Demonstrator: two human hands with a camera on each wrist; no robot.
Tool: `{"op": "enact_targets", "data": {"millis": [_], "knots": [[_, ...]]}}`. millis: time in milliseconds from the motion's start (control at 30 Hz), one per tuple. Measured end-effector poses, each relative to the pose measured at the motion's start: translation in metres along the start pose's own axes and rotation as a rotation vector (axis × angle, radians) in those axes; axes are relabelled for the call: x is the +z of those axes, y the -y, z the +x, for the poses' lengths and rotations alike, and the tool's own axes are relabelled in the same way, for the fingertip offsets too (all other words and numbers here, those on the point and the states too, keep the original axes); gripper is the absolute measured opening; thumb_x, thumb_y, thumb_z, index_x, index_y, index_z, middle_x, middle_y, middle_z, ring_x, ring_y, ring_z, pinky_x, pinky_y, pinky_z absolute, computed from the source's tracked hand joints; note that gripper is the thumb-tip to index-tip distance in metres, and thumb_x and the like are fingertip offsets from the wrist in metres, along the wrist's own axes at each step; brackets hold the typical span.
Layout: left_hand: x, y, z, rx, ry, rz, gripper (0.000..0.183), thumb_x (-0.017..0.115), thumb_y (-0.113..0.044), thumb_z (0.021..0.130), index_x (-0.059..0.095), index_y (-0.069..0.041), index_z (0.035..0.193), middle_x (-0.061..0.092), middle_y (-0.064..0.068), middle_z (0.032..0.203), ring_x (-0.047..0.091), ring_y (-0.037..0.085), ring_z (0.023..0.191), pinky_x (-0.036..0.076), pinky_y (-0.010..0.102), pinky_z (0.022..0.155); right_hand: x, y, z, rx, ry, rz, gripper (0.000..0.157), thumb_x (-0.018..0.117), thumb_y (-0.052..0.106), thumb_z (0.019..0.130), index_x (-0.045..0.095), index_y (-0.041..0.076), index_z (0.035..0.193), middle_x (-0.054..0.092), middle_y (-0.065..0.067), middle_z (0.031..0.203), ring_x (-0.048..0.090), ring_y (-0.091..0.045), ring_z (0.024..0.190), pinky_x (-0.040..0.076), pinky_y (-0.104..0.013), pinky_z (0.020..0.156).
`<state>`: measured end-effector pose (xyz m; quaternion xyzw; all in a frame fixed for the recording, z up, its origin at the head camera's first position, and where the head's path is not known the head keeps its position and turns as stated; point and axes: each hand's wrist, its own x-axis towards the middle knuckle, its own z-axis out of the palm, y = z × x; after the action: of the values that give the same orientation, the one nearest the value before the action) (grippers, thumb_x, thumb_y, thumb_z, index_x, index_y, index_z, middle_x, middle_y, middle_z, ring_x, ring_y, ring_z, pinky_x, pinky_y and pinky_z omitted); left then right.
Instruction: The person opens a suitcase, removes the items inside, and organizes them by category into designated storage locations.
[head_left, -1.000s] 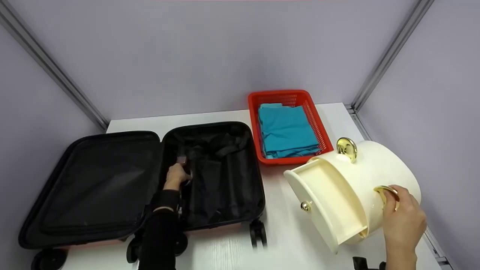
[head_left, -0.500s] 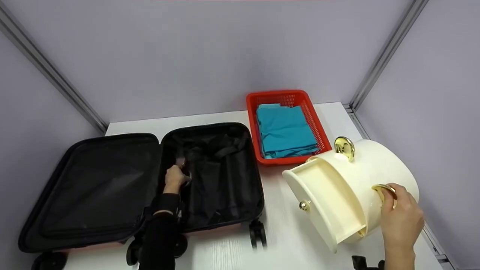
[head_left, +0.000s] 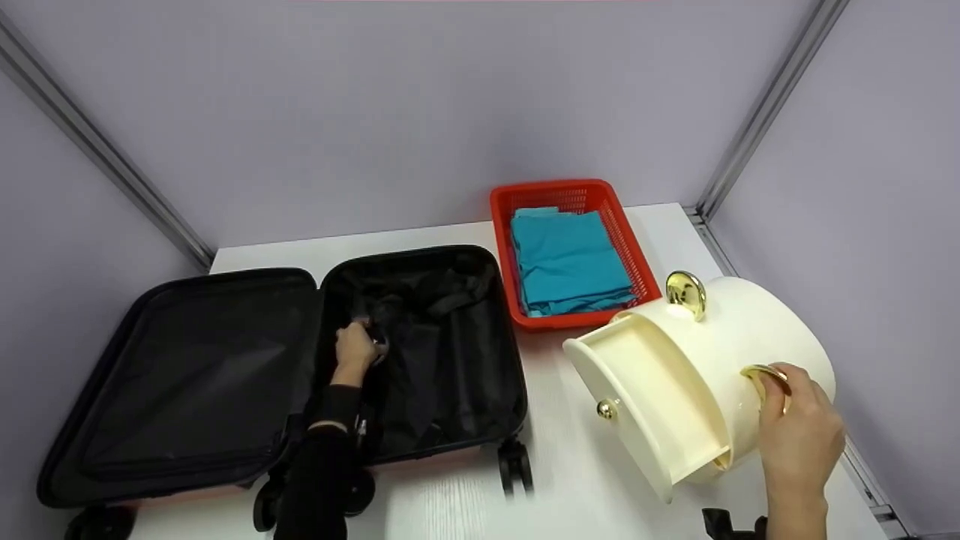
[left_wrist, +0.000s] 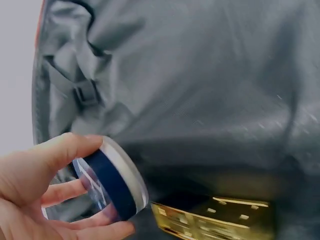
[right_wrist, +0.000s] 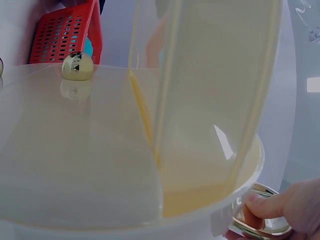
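My left hand (head_left: 355, 346) is low inside the right half of an open black-lined suitcase (head_left: 450, 397). It grips a round clear jar (left_wrist: 112, 177) with a dark blue band, thumb on one side and fingers on the other. Close beside the jar, a shiny gold rectangular case (left_wrist: 215, 218) lies in the suitcase. On the right, my right hand (head_left: 804, 431) holds one gold handle (head_left: 766, 375) of a cream drum-shaped storage box (head_left: 757, 322). The box's front drawer (head_left: 652, 382), with a gold knob (head_left: 606, 409), stands pulled out.
A red basket (head_left: 637, 262) with folded teal cloth (head_left: 570, 259) stands behind, between suitcase and storage box. The suitcase's other half (head_left: 187, 367) lies flat at left. Grey walls (head_left: 420, 112) border the white table (head_left: 480, 510) at the back and sides.
My left hand has shifted slightly and turned within the suitcase, and the gold case beside it is now less visible in the head view. My right hand keeps its hold on the handle.
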<state>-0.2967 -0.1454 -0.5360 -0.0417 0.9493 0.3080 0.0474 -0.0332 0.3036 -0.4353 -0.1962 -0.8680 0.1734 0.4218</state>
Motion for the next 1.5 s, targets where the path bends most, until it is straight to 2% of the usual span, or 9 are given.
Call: {"op": "enact_targets", "data": {"millis": [133, 233, 400, 533, 733, 933, 1100, 1367, 1500], "knots": [[-0.006, -0.026, -0.001, 0.066, -0.044, -0.011, 0.055, 0.068, -0.011, 0.069, 0.049, 0.006, 0.118, 0.042, 0.032, 0.112, 0.048, 0.045, 0.095, 0.039, 0.046, 0.081, -0.001, 0.0, 0.0, 0.007, -0.003, -0.001, 0.016, 0.065, 0.003, 0.078, 0.06, -0.005, 0.091, 0.06, -0.026, 0.081, 0.056, -0.043, 0.072, 0.041, -0.05, 0.057], [-0.011, -0.051, -0.005, 0.101, -0.073, 0.023, 0.057, 0.07, -0.015, 0.068, 0.051, 0.001, 0.119, 0.042, 0.029, 0.113, 0.048, 0.044, 0.095, 0.04, 0.05, 0.079, -0.001, 0.0, 0.0, 0.011, -0.004, -0.007, 0.016, 0.065, 0.004, 0.079, 0.06, -0.004, 0.092, 0.06, -0.026, 0.081, 0.057, -0.043, 0.072, 0.041, -0.051, 0.056], [-0.013, -0.093, -0.019, 0.191, -0.096, 0.018, 0.06, 0.075, -0.015, 0.064, 0.053, -0.003, 0.119, 0.043, 0.028, 0.112, 0.049, 0.044, 0.097, 0.041, 0.05, 0.079, 0.0, 0.0, 0.0, -0.002, -0.005, -0.007, 0.016, 0.065, 0.003, 0.078, 0.06, -0.004, 0.091, 0.06, -0.026, 0.08, 0.057, -0.042, 0.071, 0.041, -0.05, 0.056], [-0.013, -0.126, -0.034, 0.31, -0.094, -0.007, 0.06, 0.078, -0.015, 0.062, 0.055, -0.005, 0.116, 0.045, 0.025, 0.109, 0.05, 0.04, 0.095, 0.042, 0.044, 0.08, 0.001, 0.0, 0.0, -0.014, -0.008, 0.003, 0.016, 0.066, 0.003, 0.078, 0.06, -0.005, 0.091, 0.06, -0.026, 0.079, 0.057, -0.042, 0.07, 0.041, -0.049, 0.056], [-0.012, -0.171, -0.058, 0.485, -0.036, -0.025, 0.057, 0.077, -0.019, 0.066, 0.056, -0.006, 0.117, 0.045, 0.019, 0.103, 0.051, 0.032, 0.09, 0.043, 0.039, 0.078, 0.002, 0.002, 0.0, -0.016, -0.007, 0.002, 0.017, 0.065, 0.005, 0.079, 0.06, -0.005, 0.091, 0.06, -0.026, 0.079, 0.057, -0.044, 0.07, 0.041, -0.051, 0.054], [-0.01, -0.213, -0.085, 0.599, 0.056, 0.008, 0.056, 0.075, -0.025, 0.07, 0.055, -0.01, 0.12, 0.046, 0.015, 0.108, 0.048, 0.025, 0.095, 0.044, 0.034, 0.079, 0.002, 0.003, -0.001, -0.015, -0.012, -0.002, 0.017, 0.065, 0.004, 0.078, 0.06, -0.005, 0.091, 0.06, -0.026, 0.078, 0.057, -0.043, 0.069, 0.041, -0.052, 0.053], [-0.004, -0.239, -0.107, 0.701, 0.104, 0.042, 0.056, 0.074, -0.029, 0.071, 0.054, -0.012, 0.121, 0.046, 0.012, 0.106, 0.047, 0.021, 0.093, 0.044, 0.029, 0.076, 0.002, 0.004, -0.002, -0.002, -0.015, -0.003, 0.016, 0.065, 0.004, 0.078, 0.06, -0.004, 0.092, 0.06, -0.025, 0.079, 0.057, -0.043, 0.07, 0.041, -0.052, 0.053], [0.018, -0.27, -0.135, 0.773, 0.192, 0.075, 0.057, 0.074, -0.03, 0.07, 0.055, -0.014, 0.121, 0.045, 0.007, 0.101, 0.044, 0.016, 0.088, 0.042, 0.022, 0.067, 0.004, 0.006, -0.004, 0.004, -0.029, 0.003, 0.015, 0.065, 0.004, 0.078, 0.06, -0.003, 0.091, 0.06, -0.024, 0.078, 0.057, -0.041, 0.07, 0.04, -0.051, 0.054], [0.031, -0.28, -0.148, 0.798, 0.222, 0.131, 0.058, 0.076, -0.033, 0.068, 0.056, -0.016, 0.12, 0.046, 0.005, 0.1, 0.045, 0.015, 0.087, 0.042, 0.021, 0.064, 0.005, 0.006, -0.005, -0.007, -0.041, 0.01, 0.015, 0.066, 0.004, 0.078, 0.06, -0.003, 0.09, 0.06, -0.024, 0.078, 0.057, -0.041, 0.07, 0.04, -0.051, 0.053]]}}
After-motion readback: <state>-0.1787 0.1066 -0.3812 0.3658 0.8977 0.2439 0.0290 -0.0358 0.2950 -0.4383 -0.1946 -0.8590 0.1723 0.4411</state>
